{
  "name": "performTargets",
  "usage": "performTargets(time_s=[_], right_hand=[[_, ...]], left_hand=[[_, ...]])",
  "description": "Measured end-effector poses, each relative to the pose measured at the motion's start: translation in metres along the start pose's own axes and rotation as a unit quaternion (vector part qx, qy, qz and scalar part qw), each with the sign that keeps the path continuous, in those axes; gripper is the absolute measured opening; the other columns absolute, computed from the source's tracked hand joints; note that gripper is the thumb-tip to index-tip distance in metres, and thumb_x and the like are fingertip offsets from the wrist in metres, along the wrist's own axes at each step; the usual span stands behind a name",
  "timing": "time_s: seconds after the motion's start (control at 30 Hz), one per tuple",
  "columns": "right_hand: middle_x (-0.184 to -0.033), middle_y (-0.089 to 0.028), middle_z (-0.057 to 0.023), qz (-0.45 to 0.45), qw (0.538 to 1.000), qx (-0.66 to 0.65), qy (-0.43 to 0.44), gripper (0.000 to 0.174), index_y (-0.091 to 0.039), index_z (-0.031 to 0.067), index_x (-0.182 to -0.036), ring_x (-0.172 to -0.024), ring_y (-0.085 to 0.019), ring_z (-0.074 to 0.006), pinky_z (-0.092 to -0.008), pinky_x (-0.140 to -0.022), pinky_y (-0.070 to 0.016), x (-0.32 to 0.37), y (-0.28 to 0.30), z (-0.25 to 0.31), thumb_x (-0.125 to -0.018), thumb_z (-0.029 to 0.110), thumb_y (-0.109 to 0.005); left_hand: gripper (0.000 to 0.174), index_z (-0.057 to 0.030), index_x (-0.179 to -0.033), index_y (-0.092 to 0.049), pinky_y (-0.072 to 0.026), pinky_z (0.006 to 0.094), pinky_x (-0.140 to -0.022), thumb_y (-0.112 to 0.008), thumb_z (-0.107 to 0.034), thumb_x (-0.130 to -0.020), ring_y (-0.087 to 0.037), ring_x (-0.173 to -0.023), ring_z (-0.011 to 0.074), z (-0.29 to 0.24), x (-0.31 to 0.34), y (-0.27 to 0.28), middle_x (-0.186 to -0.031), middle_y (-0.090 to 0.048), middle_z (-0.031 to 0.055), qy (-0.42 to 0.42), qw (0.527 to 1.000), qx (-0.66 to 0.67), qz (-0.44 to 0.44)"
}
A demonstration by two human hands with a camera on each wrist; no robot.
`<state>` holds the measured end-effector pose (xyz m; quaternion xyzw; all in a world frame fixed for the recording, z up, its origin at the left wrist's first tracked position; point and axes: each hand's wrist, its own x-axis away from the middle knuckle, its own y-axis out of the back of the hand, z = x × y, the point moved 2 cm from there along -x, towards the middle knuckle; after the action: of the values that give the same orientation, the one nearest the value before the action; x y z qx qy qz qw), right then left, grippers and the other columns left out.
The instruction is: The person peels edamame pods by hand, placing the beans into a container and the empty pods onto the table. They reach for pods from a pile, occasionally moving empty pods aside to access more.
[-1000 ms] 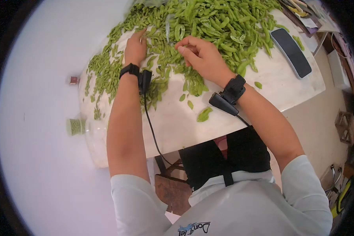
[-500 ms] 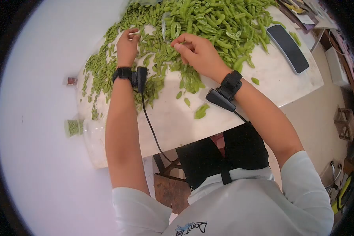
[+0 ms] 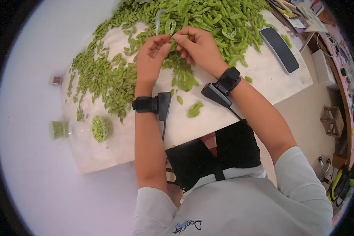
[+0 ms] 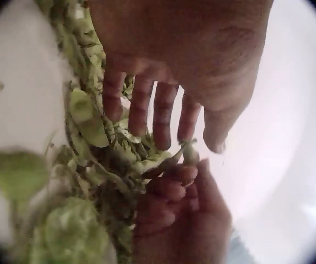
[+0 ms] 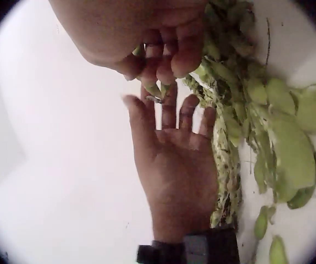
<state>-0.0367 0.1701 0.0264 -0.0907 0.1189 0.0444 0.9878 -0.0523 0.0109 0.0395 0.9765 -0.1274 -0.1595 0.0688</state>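
Note:
Over the near edge of a large heap of green soybean pods [image 3: 220, 27], my two hands meet at the fingertips. My right hand [image 3: 202, 49] pinches green soybean pods [image 5: 164, 89] between thumb and curled fingers; their ends stick out toward the other hand. My left hand [image 3: 148, 63] faces it, palm toward the pods, its fingers [image 4: 162, 124] extended and spread. The left index fingertip is right at the pod ends, while the left thumb stands apart from them. Looser, smaller pods [image 3: 114, 78] lie spread on the white table [image 3: 145, 135] to the left.
A clear cup of shelled green beans [image 3: 101, 128] stands at the table's left, with another green-filled container [image 3: 59, 129] farther left. A phone [image 3: 279, 49] lies on the right. Behind it are papers and tools [image 3: 291, 13]. A wooden stool [image 3: 331, 121] stands on the floor.
My left hand has come away from the smaller pods, rightward to my right hand's fingertips. The cup of beans, earlier hidden behind the left forearm, now shows. My right hand has stayed near the heap.

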Motion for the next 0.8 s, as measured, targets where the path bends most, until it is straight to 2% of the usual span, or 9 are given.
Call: performTargets(time_s=[0.13,0.17,0.27,0.37,0.47,0.57,0.67,0.77,0.8], right_hand=[[-0.075,-0.063,-0.0031,0.017,0.998,-0.058,-0.027,0.021,-0.060,0.0003,-0.094,-0.054,-0.057,-0.0071,-0.0207,-0.045,-0.0456,0.005,0.000,-0.004,-0.090,0.021,-0.058],[-0.075,-0.063,-0.0029,0.020,0.998,-0.056,-0.029,0.021,-0.060,0.0002,-0.094,-0.055,-0.057,-0.0070,-0.0208,-0.045,-0.0456,0.008,-0.001,-0.004,-0.090,0.020,-0.058],[-0.075,-0.063,-0.0017,0.037,0.997,-0.064,-0.012,0.019,-0.061,0.0011,-0.094,-0.055,-0.055,-0.0055,-0.0199,-0.045,-0.0436,0.005,-0.004,0.004,-0.090,0.020,-0.059],[-0.074,-0.063,-0.0009,0.025,0.999,-0.040,0.001,0.017,-0.062,0.0029,-0.094,-0.053,-0.052,-0.0043,-0.0184,-0.044,-0.0405,0.004,-0.003,0.005,-0.088,0.019,-0.062],[-0.074,-0.062,-0.0010,0.036,0.999,0.015,0.011,0.016,-0.062,0.0028,-0.093,-0.054,-0.052,-0.0044,-0.0187,-0.045,-0.0409,0.006,-0.009,0.007,-0.087,0.018,-0.063],[-0.075,-0.063,-0.0020,-0.006,0.999,-0.016,0.036,0.017,-0.061,0.0021,-0.096,-0.055,-0.054,-0.0048,-0.0186,-0.045,-0.0417,0.008,-0.006,0.007,-0.087,0.017,-0.063],[-0.078,-0.063,-0.0032,0.029,0.998,-0.048,0.032,0.020,-0.060,0.0016,-0.101,-0.058,-0.056,-0.0056,-0.0186,-0.045,-0.0428,0.009,-0.012,0.004,-0.087,0.016,-0.062],[-0.081,-0.064,-0.0039,0.049,0.997,-0.040,0.032,0.022,-0.059,0.0015,-0.105,-0.061,-0.058,-0.0064,-0.0189,-0.046,-0.0443,0.010,-0.015,0.005,-0.087,0.014,-0.062],[-0.082,-0.064,-0.0040,0.056,0.997,-0.038,0.031,0.022,-0.059,0.0014,-0.105,-0.061,-0.059,-0.0066,-0.0191,-0.046,-0.0447,0.010,-0.015,0.005,-0.087,0.013,-0.062]], left_hand=[[0.030,0.0018,-0.108,-0.059,-0.0461,0.0225,-0.074,-0.069,-0.006,-0.081,-0.057,-0.083,0.0099,0.016,0.010,0.001,-0.095,-0.063,0.0036,0.003,1.000,0.003,-0.002],[0.030,0.0023,-0.107,-0.060,-0.0470,0.0233,-0.072,-0.069,-0.006,-0.080,-0.057,-0.082,0.0094,0.015,0.012,0.001,-0.094,-0.064,0.0039,0.034,0.999,-0.013,-0.020],[0.019,0.0022,-0.100,-0.063,-0.0463,0.0242,-0.072,-0.064,-0.007,-0.084,-0.057,-0.078,0.0100,0.017,0.012,0.003,-0.090,-0.063,0.0029,0.007,0.999,0.034,-0.040],[0.016,0.0001,-0.097,-0.064,-0.0456,0.0240,-0.069,-0.064,-0.009,-0.084,-0.056,-0.076,0.0090,0.019,0.012,0.010,-0.089,-0.064,0.0029,-0.031,0.997,-0.003,-0.067],[0.015,-0.0029,-0.097,-0.066,-0.0453,0.0251,-0.068,-0.065,-0.010,-0.084,-0.057,-0.076,0.0101,0.015,0.012,0.022,-0.089,-0.065,0.0037,-0.080,0.972,-0.188,-0.115],[0.016,-0.0059,-0.097,-0.066,-0.0445,0.0270,-0.065,-0.066,-0.011,-0.082,-0.055,-0.068,0.0131,0.009,0.016,0.039,-0.082,-0.064,0.0035,-0.060,0.906,-0.327,-0.260],[0.018,-0.0073,-0.099,-0.066,-0.0442,0.0295,-0.065,-0.066,-0.013,-0.082,-0.050,-0.062,0.0164,0.011,0.018,0.054,-0.079,-0.062,0.0027,-0.028,0.880,-0.369,-0.297],[0.022,-0.0089,-0.103,-0.065,-0.0435,0.0296,-0.066,-0.066,-0.015,-0.082,-0.046,-0.062,0.0163,0.001,0.016,0.045,-0.078,-0.060,0.0030,-0.188,0.838,-0.393,-0.328],[0.022,-0.0082,-0.103,-0.064,-0.0434,0.0289,-0.066,-0.065,-0.015,-0.083,-0.047,-0.064,0.0153,-0.001,0.015,0.041,-0.080,-0.061,0.0032,-0.187,0.856,-0.372,-0.307]])
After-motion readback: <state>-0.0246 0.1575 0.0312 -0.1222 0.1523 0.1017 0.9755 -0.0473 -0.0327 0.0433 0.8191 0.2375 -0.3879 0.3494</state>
